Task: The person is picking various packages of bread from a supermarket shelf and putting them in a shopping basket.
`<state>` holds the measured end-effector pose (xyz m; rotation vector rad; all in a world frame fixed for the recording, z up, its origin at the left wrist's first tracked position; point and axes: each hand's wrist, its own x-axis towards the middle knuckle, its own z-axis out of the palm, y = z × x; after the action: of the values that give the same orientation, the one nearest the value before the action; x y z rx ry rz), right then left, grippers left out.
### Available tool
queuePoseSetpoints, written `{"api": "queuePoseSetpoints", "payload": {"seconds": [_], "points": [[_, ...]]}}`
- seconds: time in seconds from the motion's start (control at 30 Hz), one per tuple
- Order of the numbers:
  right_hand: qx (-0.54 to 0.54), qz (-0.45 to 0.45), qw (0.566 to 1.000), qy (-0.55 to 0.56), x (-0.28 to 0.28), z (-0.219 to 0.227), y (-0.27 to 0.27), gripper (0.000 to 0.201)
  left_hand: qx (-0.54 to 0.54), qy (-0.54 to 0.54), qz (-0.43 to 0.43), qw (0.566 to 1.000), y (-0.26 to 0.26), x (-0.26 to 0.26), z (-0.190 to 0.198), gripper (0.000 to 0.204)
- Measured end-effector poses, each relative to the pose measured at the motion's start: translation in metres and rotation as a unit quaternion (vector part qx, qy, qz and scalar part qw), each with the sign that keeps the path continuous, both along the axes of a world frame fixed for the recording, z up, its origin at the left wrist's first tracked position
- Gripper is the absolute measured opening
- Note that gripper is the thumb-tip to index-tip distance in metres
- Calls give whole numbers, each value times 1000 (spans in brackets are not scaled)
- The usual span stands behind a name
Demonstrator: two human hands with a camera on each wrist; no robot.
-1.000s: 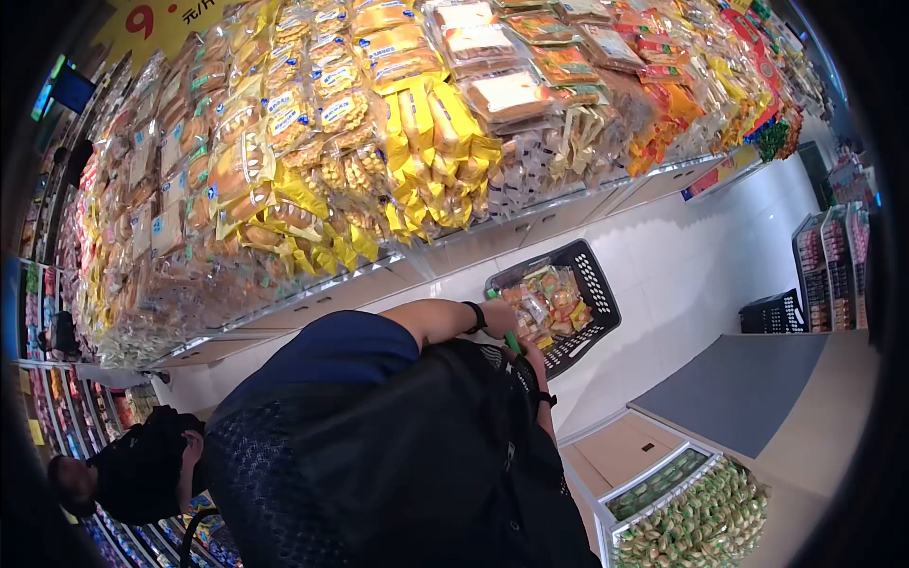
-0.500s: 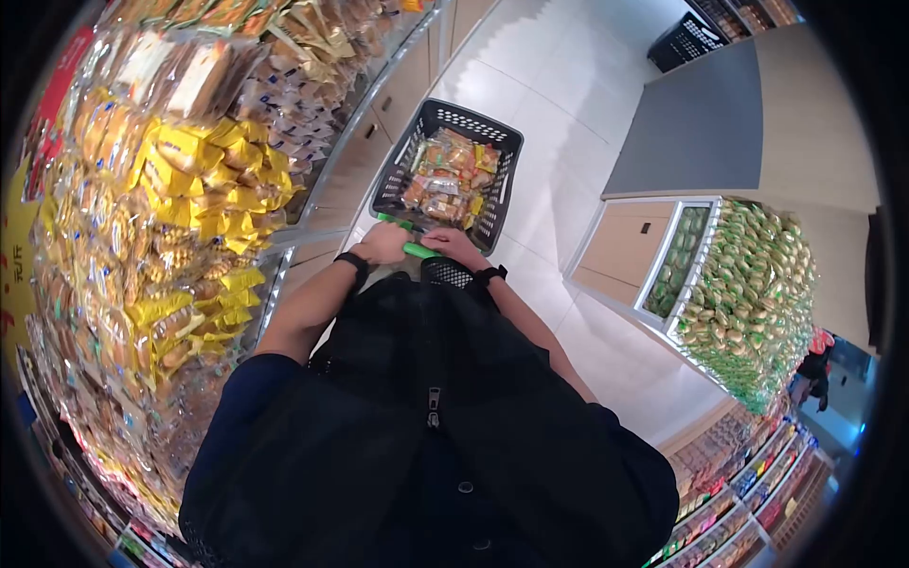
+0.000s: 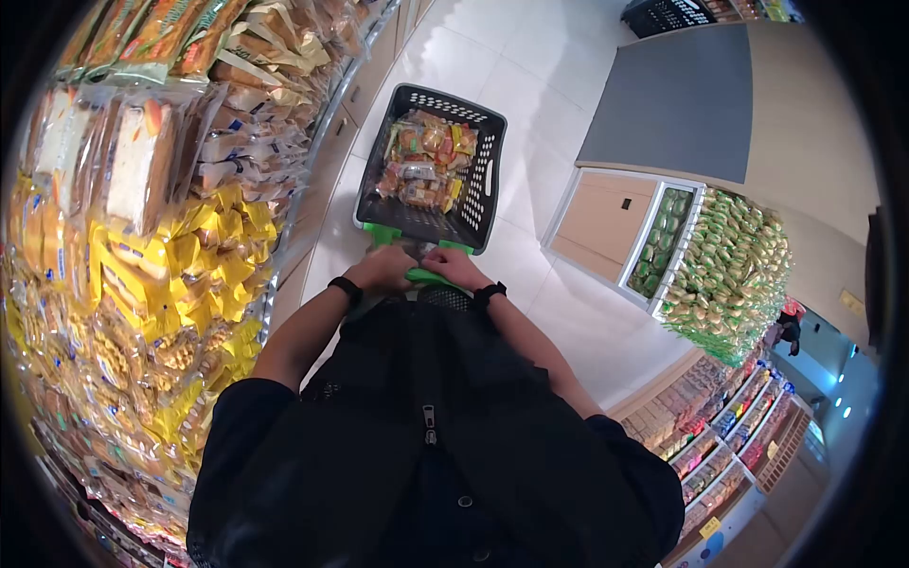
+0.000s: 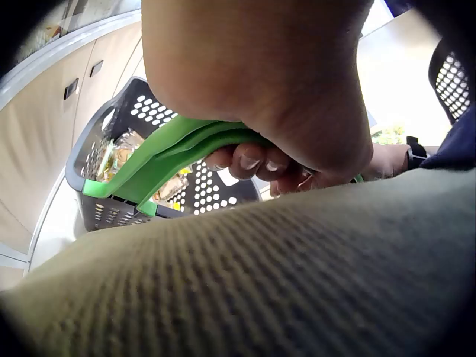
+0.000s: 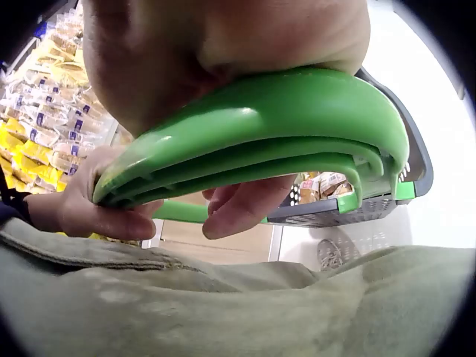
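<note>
A black shopping basket [image 3: 488,168] with perforated sides stands out in front of the body, with several packaged breads [image 3: 426,156] inside. Its green handle [image 5: 260,111] comes back toward the waist. My left hand [image 3: 383,268] grips the handle; in the left wrist view its fingers [image 4: 249,159] curl underneath. Close beside it, my right hand [image 3: 456,267] holds the handle too, palm over the top and fingers [image 5: 249,207] bent below, as the right wrist view shows. Each wrist wears a black band.
A long display [image 3: 142,237] heaped with bagged bread runs along the left, over cabinets. To the right stands a bin of green-wrapped goods [image 3: 729,275] beside a counter with a grey panel [image 3: 682,99]. White tile floor [image 3: 454,47] extends ahead between them. Another black basket [image 3: 663,14] sits farther off.
The view has swung right, from facing the bread display to facing along the aisle. Basket and both hands now lie nearer the middle of the view. Both hands stay on the handle.
</note>
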<state>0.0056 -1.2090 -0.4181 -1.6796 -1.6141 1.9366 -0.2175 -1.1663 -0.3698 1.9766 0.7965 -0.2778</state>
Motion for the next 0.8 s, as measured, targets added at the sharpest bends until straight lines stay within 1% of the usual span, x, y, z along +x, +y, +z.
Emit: {"api": "queuePoseSetpoints", "payload": {"seconds": [0.03,0.07,0.1,0.13,0.2,0.23,0.27,0.3,0.37,0.43,0.5,0.57,0.6,0.63,0.7,0.77,0.8], "points": [[-6,-4,1000,0,-3,-3,7,30,10,-21,-1,1000,3,-4,-2,40],[-7,3,1000,22,-3,-5,14,31,4,-22,-5,1000,5,-6,-9,40],[-9,10,999,44,-1,-11,20,31,11,-28,7,1000,5,-7,-17,38],[-31,-4,998,51,0,-16,23,30,18,-34,19,999,5,-6,-24,36],[-61,-15,997,37,10,-25,33,28,2,-35,14,999,0,-4,-32,33],[-81,-25,996,27,11,-31,43,27,-3,-31,9,999,1,-6,-35,31],[-111,-70,991,33,14,-39,53,25,-11,-27,6,1000,2,-6,-38,27],[-135,-105,984,43,20,-59,59,25,-14,-24,-3,1000,4,-4,-39,27],[-136,-120,983,30,33,-89,82,26,-22,9,0,1000,8,2,-43,25],[-145,-131,981,0,43,-124,108,26,-43,19,15,999,15,6,-38,25],[-137,-156,978,-3,50,-164,133,27,-58,33,-7,998,17,5,-50,23],[-129,-184,973,-54,53,-213,156,28,-26,-35,36,998,14,4,-59,24],[-130,-212,968,-43,54,-226,170,28,-32,-28,25,999,20,6,-58,24],[-136,-226,964,-37,54,-255,180,28,-38,-22,13,999,29,7,-56,25],[-56,-245,967,-51,59,-323,199,29,-28,-50,2,998,33,7,-63,28],[33,-304,951,-36,58,-392,215,34,-31,-47,-3,998,40,11,-66,27],[59,-318,945,-35,57,-425,226,37,-26,-51,2,998,44,14,-68,27]]}}
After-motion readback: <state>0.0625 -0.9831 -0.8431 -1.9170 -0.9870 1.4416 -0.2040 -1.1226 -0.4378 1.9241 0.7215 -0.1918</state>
